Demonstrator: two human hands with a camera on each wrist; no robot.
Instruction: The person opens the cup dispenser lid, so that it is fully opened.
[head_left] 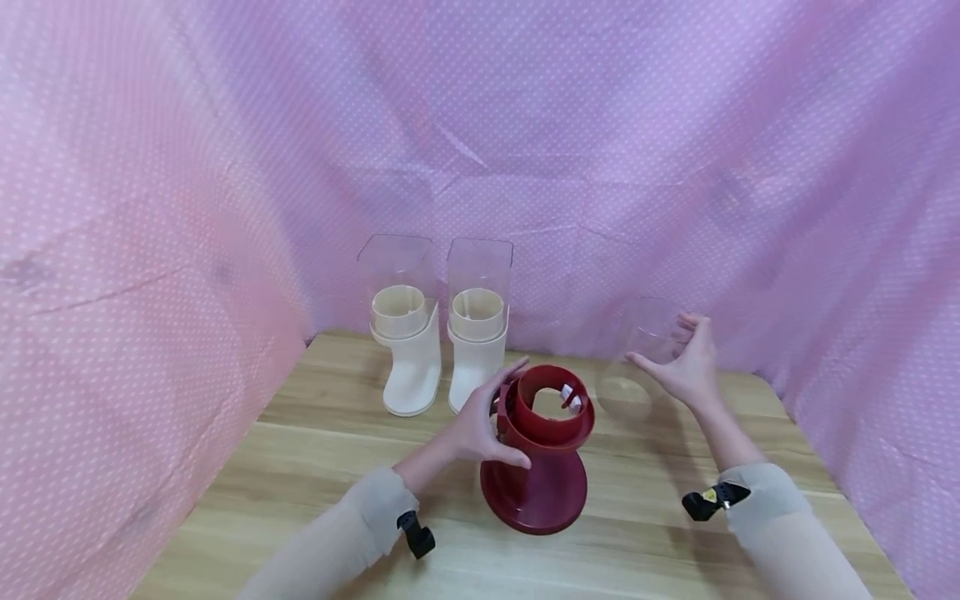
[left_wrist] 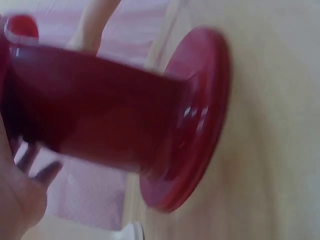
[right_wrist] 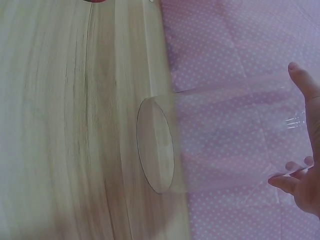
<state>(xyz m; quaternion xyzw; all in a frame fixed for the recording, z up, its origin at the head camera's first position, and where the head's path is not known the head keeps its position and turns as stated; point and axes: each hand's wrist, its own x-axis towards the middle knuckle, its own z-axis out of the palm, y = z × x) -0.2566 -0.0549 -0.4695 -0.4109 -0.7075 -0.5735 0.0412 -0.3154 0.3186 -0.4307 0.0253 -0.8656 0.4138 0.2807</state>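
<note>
My left hand (head_left: 476, 425) grips the upper part of a red dispenser stand (head_left: 534, 492), its thumb on the near side and fingers round the back. The stand has a round foot, a column and an open ring top with a small white-and-red piece (head_left: 572, 400) inside. In the left wrist view the column and foot (left_wrist: 185, 125) fill the middle. My right hand (head_left: 692, 367) holds a clear plastic cylinder (right_wrist: 225, 140) from the side, thumb and fingers spread round its upper end. The cylinder's round lower rim shows over the table's back edge in the right wrist view.
Two cream dispenser stands (head_left: 412, 367) (head_left: 477, 362) stand side by side at the back left, each with a clear square container (head_left: 397, 262) (head_left: 482, 262) on top. Pink dotted cloth (head_left: 525, 125) encloses the wooden table (head_left: 315, 467) at the back and sides.
</note>
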